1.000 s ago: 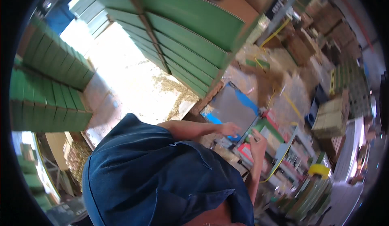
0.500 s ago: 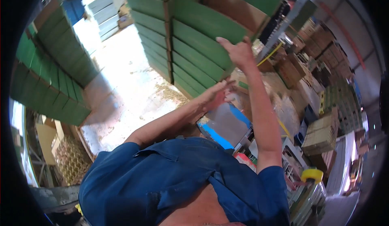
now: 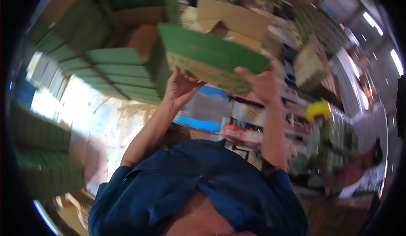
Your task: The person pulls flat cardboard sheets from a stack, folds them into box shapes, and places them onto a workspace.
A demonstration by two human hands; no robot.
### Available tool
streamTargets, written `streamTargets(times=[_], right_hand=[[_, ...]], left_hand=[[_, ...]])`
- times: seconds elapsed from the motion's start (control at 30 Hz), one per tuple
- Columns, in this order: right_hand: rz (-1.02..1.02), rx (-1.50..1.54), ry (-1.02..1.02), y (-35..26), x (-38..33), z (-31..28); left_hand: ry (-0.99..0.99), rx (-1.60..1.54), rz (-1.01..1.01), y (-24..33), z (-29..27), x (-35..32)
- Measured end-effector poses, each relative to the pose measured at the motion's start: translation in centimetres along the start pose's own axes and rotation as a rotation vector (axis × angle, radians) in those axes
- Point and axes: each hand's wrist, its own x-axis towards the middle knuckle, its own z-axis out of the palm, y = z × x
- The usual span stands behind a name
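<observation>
A cardboard box (image 3: 211, 62), green on its upper side and brown with green print below, is held up before me with its brown flaps standing open. My left hand (image 3: 182, 89) grips its lower left edge, the fingers partly hidden behind the box. At the right end my right hand (image 3: 265, 86) clasps the box, thumb on the front face and the other fingers mostly out of sight. Just below the box lies a grey work surface with blue edging (image 3: 201, 109).
Stacked green cartons (image 3: 120, 69) rise at the left, beside a sunlit floor (image 3: 105, 126). A yellow tape roll (image 3: 318, 111) sits among bench equipment at the right. Another person (image 3: 353, 168) is at the lower right. Brown cartons (image 3: 311, 64) are piled beyond.
My hands, bare half a second ago beside the green stack, now hold the cardboard box. My view has turned to the right, so the stack and sunlit floor appear farther left.
</observation>
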Motion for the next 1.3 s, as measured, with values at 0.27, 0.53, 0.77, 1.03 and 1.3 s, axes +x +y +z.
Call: streamTargets(times=[0.27, 0.53, 0.77, 1.03, 1.3], right_hand=[[0.302, -0.247, -0.346, 18.1, -4.2, 0.5], [0.253, -0.525, -0.423, 34.5, -7.7, 1.9], [0.296, -0.449, -0.26, 38.7, -14.0, 3.2], [0.266, -0.703, 0.115, 30.4, 1.7, 5.7], [0.4, -0.997, -0.662, 34.5, 6.0, 13.0]], left_hand=[[0.427, -0.203, -0.133, -8.2, -16.6, -4.8], [1.082, 0.254, -0.158, -8.7, -28.0, -11.1], [0.306, 1.519, -0.389, -2.9, -23.5, -8.2], [0.574, 1.852, -0.296, -3.2, -27.3, -5.4], [0.58, 1.907, -0.338, -4.6, -32.9, -5.6]])
